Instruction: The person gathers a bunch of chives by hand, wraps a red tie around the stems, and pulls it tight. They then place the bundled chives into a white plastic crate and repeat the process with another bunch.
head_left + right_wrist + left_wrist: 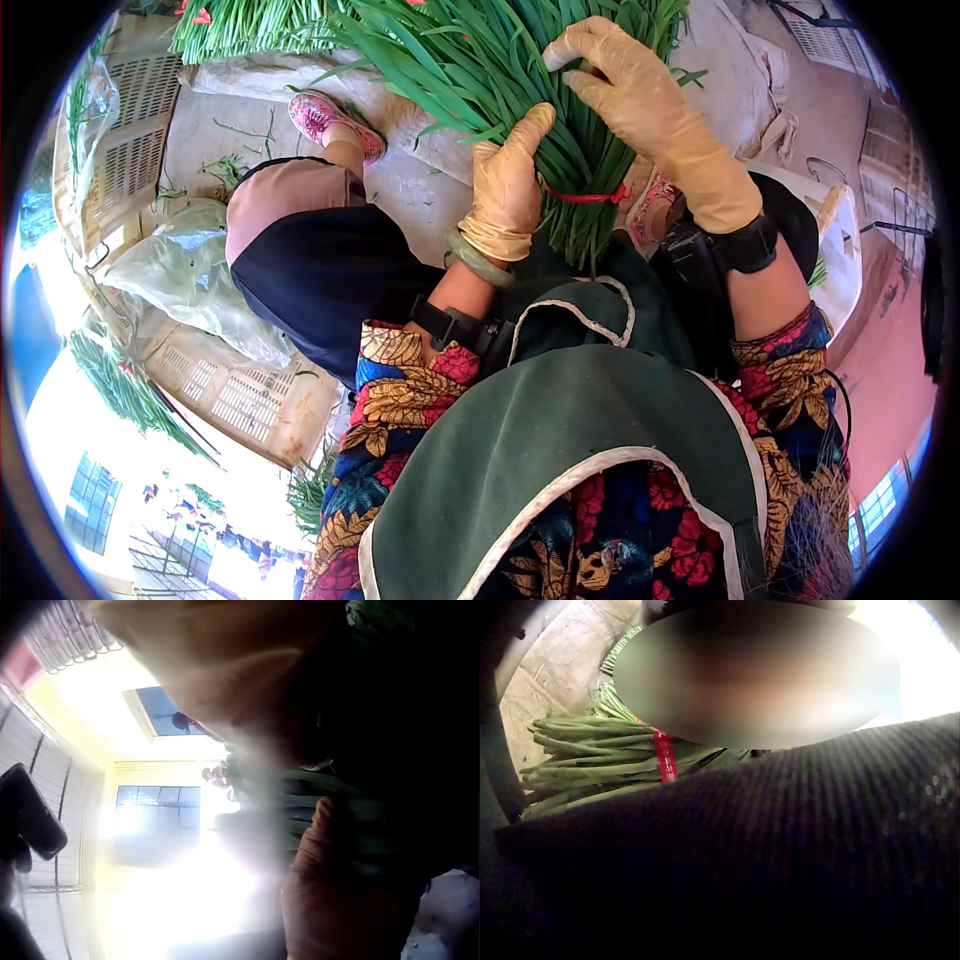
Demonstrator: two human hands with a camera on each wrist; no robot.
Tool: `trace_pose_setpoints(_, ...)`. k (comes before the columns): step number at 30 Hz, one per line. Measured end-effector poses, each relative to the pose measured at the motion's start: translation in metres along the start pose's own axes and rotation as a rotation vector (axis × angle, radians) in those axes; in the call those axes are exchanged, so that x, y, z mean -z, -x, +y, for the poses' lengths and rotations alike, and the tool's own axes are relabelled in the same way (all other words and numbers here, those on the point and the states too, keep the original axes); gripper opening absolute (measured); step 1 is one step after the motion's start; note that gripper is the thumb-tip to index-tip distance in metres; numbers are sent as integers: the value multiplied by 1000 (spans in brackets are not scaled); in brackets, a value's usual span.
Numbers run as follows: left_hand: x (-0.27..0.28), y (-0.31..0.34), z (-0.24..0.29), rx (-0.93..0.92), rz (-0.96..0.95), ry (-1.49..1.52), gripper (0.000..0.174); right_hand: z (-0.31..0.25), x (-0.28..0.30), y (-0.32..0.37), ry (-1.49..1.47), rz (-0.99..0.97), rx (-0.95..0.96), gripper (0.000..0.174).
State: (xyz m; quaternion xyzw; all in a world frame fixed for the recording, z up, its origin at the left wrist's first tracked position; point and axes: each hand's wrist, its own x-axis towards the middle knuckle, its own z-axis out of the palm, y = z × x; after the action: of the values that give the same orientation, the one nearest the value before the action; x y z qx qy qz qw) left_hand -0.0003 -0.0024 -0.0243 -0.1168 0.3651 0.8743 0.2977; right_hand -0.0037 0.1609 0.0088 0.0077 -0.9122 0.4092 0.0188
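A thick bunch of Chinese chives [480, 75] with long flat green leaves lies above my lap in the head view, its cut stems pointing toward me. Red tape [590, 197] binds it near the stem ends and also shows in the left wrist view [665, 756]. My gloved left hand [507, 190] grips the bunch from the left just above the tape, thumb on top; its other fingers are hidden. Over the leaves on the right, my gloved right hand [655, 115] has bent fingers touching them, with a gap between thumb and index fingertip.
More tied green bunches [255, 30] lie beyond a rolled sack [270, 80]. Plastic crates [125, 130] and a clear plastic bag [200, 270] stand left, with loose leaves on the floor. A white container [845, 255] sits at right beside my knee.
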Motion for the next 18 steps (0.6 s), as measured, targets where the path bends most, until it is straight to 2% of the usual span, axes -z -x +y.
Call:
trace_pose_setpoints(3, -4, -1, -1, -36, -6, 33, 28, -12, -8, 2, -106, 49, -90, 19)
trace_pose_setpoints(6, -3, 1, 3, -13, -21, 10, 28, -14, -9, 2, -69, 61, -65, 20)
trace_pose_setpoints(9, -2, 2, 4, -10, -28, -11, 29, -21, -2, -1, 211, 71, 45, 26)
trace_pose_setpoints(12, 0, 1, 3, 15, -18, -59, 28, -17, -3, -2, 235, 105, 127, 23)
trace_pose_setpoints(15, 1, 0, 0, 5, -15, -66, 26, -20, 0, -3, 114, 33, -50, 25)
trace_pose_setpoints(18, 4, 1, 0, 40, -35, -98, 26, -16, 1, -3, 125, 22, 40, 18)
